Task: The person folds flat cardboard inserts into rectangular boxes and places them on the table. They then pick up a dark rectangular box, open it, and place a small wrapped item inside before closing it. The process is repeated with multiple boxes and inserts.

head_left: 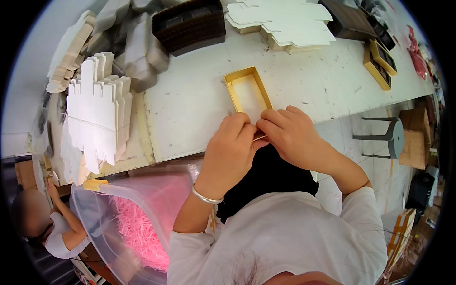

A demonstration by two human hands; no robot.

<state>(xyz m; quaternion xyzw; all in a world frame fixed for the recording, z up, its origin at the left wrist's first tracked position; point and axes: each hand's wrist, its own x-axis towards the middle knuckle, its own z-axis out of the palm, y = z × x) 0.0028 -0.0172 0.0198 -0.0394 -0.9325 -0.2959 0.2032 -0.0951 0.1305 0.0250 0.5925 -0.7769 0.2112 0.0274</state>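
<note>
Here's your shirt (285, 232), off-white, filling five o'clock, its short sleeves (365, 211) ending near the elbows (361, 183); black cloth (270, 175) beyond its hem, toward four; then a rounded silver bangle (207, 197) gleaming at seven, just behind your left hand (229, 145); and dark wisps of hair (246, 271) at six!

- Passable: tabletop (313, 80) between gold box (241, 76) and right-end boxes (374, 73).
- Far edge: brown tubs (202, 43), cartons (285, 21) block.
- Left end: carton stack (95, 111) blocks.
</note>
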